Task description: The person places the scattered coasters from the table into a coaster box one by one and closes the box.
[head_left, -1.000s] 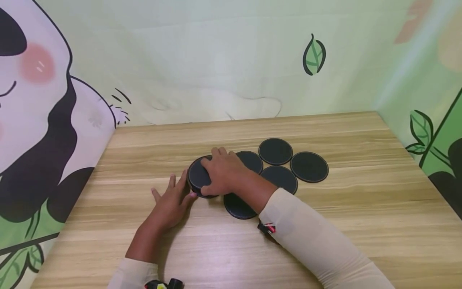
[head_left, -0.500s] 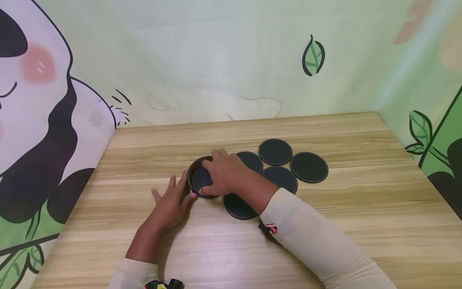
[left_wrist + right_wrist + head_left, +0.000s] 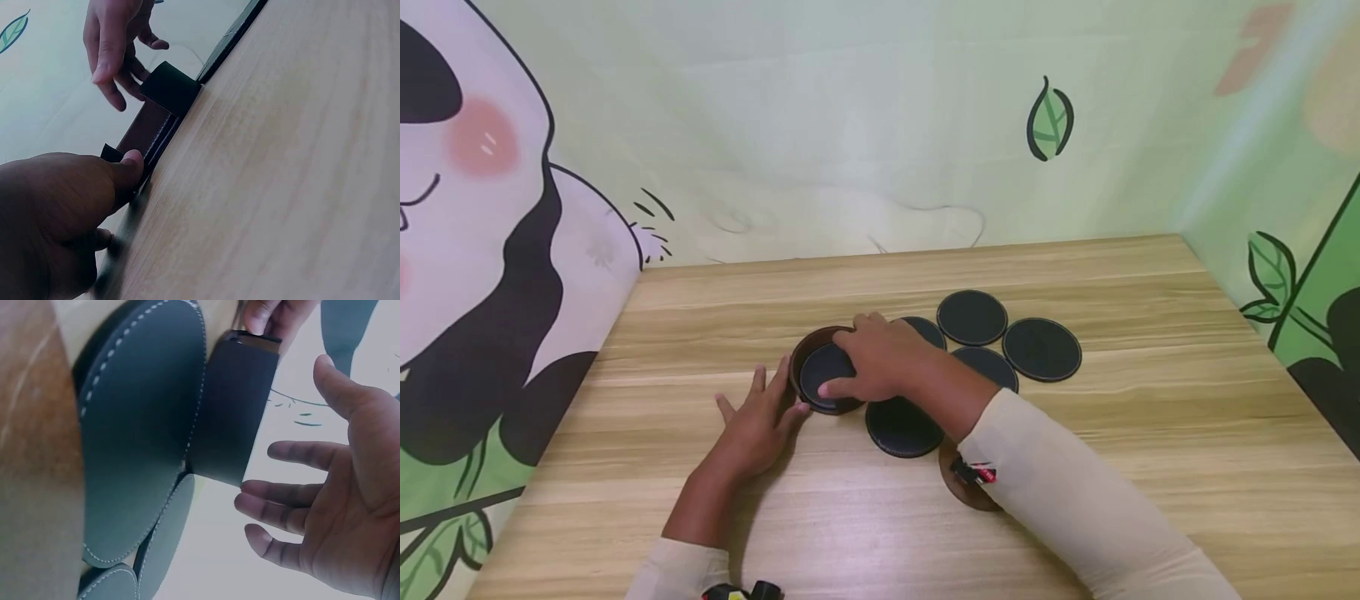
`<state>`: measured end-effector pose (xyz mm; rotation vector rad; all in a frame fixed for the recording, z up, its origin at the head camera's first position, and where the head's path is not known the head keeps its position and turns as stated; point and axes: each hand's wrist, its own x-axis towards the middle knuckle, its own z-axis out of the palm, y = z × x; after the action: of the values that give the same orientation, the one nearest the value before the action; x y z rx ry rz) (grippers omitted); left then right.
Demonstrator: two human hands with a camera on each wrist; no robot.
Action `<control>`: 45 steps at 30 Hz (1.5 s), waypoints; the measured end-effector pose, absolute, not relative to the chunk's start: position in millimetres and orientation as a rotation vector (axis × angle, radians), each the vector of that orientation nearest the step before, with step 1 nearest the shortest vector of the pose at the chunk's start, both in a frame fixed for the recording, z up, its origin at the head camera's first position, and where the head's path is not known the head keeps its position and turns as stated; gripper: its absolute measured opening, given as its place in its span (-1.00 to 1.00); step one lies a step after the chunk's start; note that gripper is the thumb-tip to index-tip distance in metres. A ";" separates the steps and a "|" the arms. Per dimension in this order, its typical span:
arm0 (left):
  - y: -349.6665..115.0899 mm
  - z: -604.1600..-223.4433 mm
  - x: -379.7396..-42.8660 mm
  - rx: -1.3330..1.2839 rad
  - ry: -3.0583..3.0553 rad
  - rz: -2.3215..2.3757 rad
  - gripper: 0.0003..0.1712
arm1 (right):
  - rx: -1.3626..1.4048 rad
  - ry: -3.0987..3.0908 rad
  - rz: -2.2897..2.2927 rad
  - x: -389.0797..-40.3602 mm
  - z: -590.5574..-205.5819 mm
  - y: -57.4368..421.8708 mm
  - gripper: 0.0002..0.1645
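From my end, I have my left hand (image 3: pixel 758 425) braced against a round brown holder (image 3: pixel 816 340), its fingers splayed and straight, index finger and thumb touching the outer wall; I judge this is to stop the holder sliding. The left-wrist view shows the thumb beside a gap in that wall. My right hand (image 3: pixel 880 358) hovers at the holder's mouth, fingers spread and pinching nothing that I can see, probably placed there for easy reach inside. I cannot tell whether a fingertip brushes the rim. A dark disc (image 3: pixel 825 373) lies low in the holder; whether it is a coaster or a lining, I cannot say.

The holder stands upright on the tabletop (image 3: pixel 820 517). To its right, black coasters (image 3: pixel 1042 349) lie flat, seemingly laid edge to edge so each shows. Nearer me, a brown disc (image 3: pixel 958 487) is partly hidden under the right sleeve (image 3: pixel 1075 492).
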<state>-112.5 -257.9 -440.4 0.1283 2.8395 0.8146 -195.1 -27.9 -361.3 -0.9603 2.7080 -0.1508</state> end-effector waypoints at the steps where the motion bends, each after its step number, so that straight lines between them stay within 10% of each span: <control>1: -257.4 -440.5 -112.5 0.126 2.838 0.814 -0.05 | -0.949 2.701 -0.167 -194.7 -360.1 -25.1 0.04; 45: -258.5 -441.4 -113.3 0.108 2.824 0.832 -0.04 | -0.659 2.774 -0.568 -180.2 -344.7 144.3 -0.08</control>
<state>-113.3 -258.5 -441.4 0.1081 2.8238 0.8323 -180.2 144.3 -344.7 -0.6585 2.7740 -0.5675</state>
